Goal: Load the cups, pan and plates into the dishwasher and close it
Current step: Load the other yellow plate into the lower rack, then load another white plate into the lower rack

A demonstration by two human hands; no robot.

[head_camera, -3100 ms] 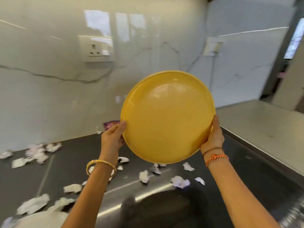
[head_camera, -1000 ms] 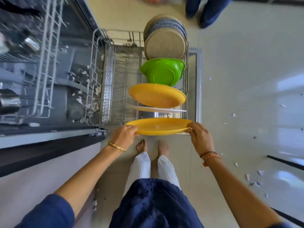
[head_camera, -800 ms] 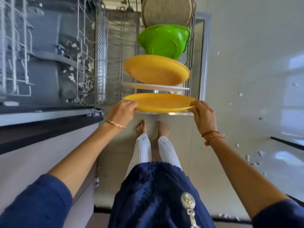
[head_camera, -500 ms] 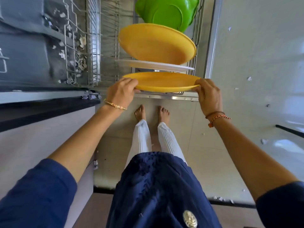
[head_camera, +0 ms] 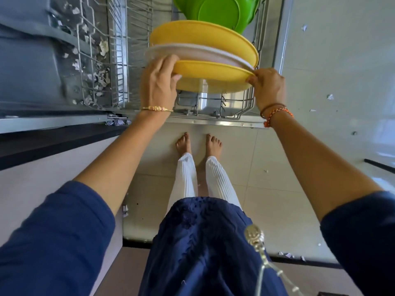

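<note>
Pale tiled floor [head_camera: 267,199] surrounds the open dishwasher, its lower rack [head_camera: 245,107] pulled out. Green bowl [head_camera: 218,11], yellow and white plates are already slotted; left hand [head_camera: 158,84] and right hand [head_camera: 269,86] grip another yellow plate [head_camera: 213,77] there. Closing remains.

Yellow plate [head_camera: 210,76] in both my hands, on edge in lower rack [head_camera: 245,107], just beside white plate [head_camera: 192,52] and second yellow plate [head_camera: 201,35].
</note>
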